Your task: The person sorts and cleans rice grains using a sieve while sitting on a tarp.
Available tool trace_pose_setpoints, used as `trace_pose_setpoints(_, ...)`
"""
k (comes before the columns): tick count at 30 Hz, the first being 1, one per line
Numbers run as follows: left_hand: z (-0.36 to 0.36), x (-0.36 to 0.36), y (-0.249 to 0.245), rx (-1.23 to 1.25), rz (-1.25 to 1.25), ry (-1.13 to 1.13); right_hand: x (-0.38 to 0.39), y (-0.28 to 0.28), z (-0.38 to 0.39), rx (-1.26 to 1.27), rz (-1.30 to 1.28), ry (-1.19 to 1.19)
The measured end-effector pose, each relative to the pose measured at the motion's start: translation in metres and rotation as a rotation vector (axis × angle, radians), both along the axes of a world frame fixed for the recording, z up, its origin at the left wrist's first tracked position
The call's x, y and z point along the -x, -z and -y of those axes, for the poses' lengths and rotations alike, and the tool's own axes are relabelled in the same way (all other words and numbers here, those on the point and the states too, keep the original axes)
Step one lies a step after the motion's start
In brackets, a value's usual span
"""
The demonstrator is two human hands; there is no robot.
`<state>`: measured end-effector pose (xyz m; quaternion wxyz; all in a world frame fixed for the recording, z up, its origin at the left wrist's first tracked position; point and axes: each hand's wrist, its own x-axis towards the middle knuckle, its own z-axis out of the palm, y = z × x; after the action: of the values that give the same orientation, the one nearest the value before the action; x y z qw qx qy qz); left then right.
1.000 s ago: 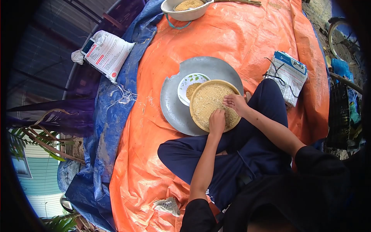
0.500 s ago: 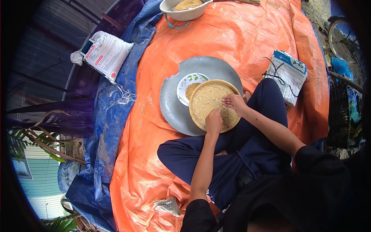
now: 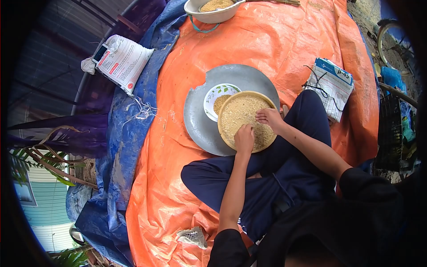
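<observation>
A round, yellow-rimmed shallow tray (image 3: 223, 133) holds a layer of pale grain (image 3: 240, 109), with a darker patch near my hands. Over its lower part, my left hand (image 3: 244, 139) is closed, fingertips drawn together; whatever they pinch is hidden. My right hand (image 3: 269, 119) hovers at or just above the grain on the right, fingers stretched out side by side. The tray overlaps a white bowl with green leaves (image 3: 212, 95) that contains brownish grain (image 3: 219, 103). Both rest on a large grey round platter (image 3: 195, 124) with a chipped edge, close to my crossed legs.
An orange tarpaulin (image 3: 169, 187) covers the ground, bordered by a blue one (image 3: 118, 169) on the left. A white sack (image 3: 124, 62) lies at upper left. A basin (image 3: 213, 17) with golden grain stands at the top. To the right lies a folded white-and-blue bag (image 3: 331, 89).
My left hand has shifted slightly left and up over the grain. The right hand stays almost where it was.
</observation>
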<state>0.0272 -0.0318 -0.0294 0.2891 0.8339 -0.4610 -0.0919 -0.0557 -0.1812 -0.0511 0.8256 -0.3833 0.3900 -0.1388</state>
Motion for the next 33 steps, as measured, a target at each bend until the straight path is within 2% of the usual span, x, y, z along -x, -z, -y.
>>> trace_pose_setpoints(25, -0.001, -0.003, 0.004, -0.103, 0.014, -0.008, -0.001, -0.008, -0.004, 0.151, -0.085, -0.064)
trace_pose_setpoints(33, -0.001, -0.004, 0.007, -0.039, 0.004, -0.025, -0.001, -0.006, -0.005, 0.182, -0.075, -0.071)
